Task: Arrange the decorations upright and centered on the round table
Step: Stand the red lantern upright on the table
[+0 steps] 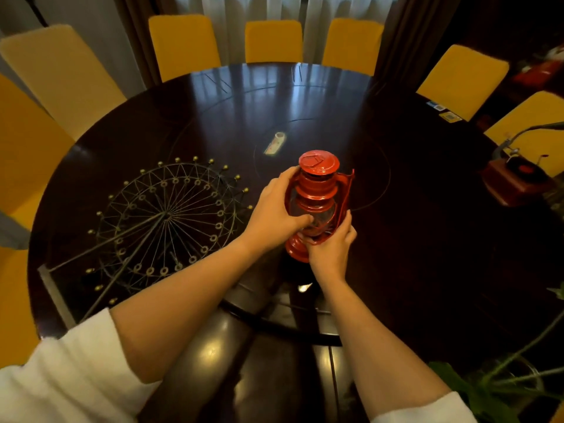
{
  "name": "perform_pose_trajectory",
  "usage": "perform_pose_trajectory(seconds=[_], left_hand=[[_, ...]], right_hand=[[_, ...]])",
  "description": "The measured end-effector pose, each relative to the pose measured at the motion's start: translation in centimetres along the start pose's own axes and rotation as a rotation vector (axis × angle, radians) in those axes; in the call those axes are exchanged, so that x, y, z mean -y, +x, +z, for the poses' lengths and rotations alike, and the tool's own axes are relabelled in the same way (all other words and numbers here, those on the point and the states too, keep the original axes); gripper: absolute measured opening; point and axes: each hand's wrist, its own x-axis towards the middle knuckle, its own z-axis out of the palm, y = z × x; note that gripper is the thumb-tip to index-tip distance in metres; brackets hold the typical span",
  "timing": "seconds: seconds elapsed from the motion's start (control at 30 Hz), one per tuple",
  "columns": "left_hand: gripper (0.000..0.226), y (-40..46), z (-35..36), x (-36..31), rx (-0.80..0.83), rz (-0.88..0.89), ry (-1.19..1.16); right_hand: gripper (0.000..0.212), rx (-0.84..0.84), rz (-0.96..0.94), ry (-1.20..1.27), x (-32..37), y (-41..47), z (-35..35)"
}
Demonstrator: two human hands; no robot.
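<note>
A red metal lantern [317, 190] with a glass globe stands nearly upright near the middle of the dark round table [427, 239]. My left hand [274, 215] wraps its left side, thumb on the globe. My right hand [332, 248] grips its base and the red wire handle from the right. A wire Ferris wheel [164, 221] lies flat on the table to the left. A small white tube-shaped ornament [276, 143] lies on its side beyond the lantern. A red-brown gramophone model [515, 178] stands at the table's right edge.
Yellow-covered chairs [273, 41] ring the table's far and side edges. A green plant [500, 389] reaches in at the lower right. Small cards [448, 116] lie at the far right rim. Curtains hang behind the chairs.
</note>
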Motion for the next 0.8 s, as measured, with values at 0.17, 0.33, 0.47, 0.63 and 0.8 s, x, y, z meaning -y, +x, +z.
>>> perform_pose_trajectory(seconds=[0.17,0.33,0.47,0.63,0.8], left_hand=[[0.096,2.9,1.3,1.8,0.065,0.004,0.040],[0.094,3.6,2.2,3.6,0.073,-0.018,0.028],[0.094,3.7,2.6,4.7,0.072,-0.038,0.001],[0.089,3.9,3.3,4.7,0.054,-0.014,-0.016],[0.088,4.9,4.1,4.0,0.046,-0.015,-0.026]], right_hand=[[0.115,-0.031,0.054,0.069,-0.8,2.4,1.4],[0.115,-0.026,0.091,0.052,-1.9,3.3,2.6],[0.112,-0.012,0.087,0.022,-2.7,4.0,3.2],[0.111,-0.025,0.084,0.029,-3.4,4.5,3.3],[0.111,-0.037,0.095,0.041,-3.7,5.9,3.1]])
